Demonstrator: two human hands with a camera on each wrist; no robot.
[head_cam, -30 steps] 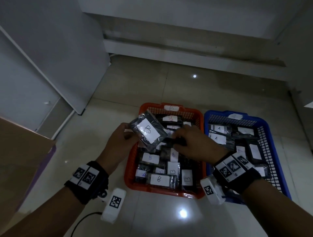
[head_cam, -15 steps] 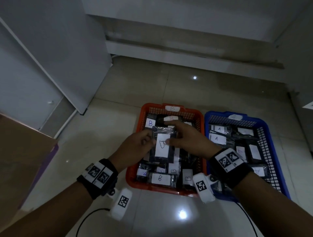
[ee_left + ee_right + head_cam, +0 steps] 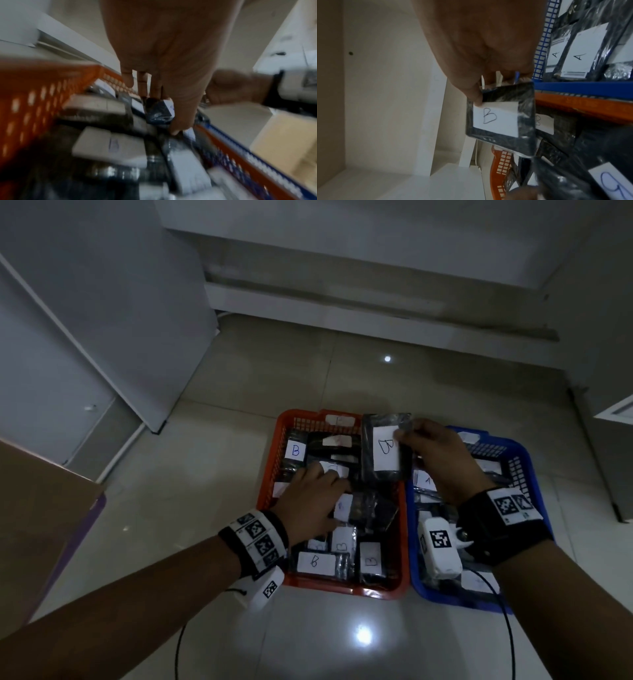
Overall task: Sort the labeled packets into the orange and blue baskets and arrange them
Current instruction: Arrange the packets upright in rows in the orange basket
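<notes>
The tiled floor carried two baskets set side by side and touching; the orange basket stood on the left, packed with dark plastic-wrapped packets whose white labels read B; the blue basket stood on the right, holding packets labelled A; a brown cardboard box sat at the left edge of the head view; the right hand held a B-labelled packet raised over the far right corner of the orange basket, thumb on the label's corner and fingers behind it, so that hand was clamped on the packet; the left hand reached down into the middle of the orange basket, and in the blurred left wrist view its thumb and fingers seemed to pinch a small dark packet with a white label; both wrists wore black bands with white coded markers.
</notes>
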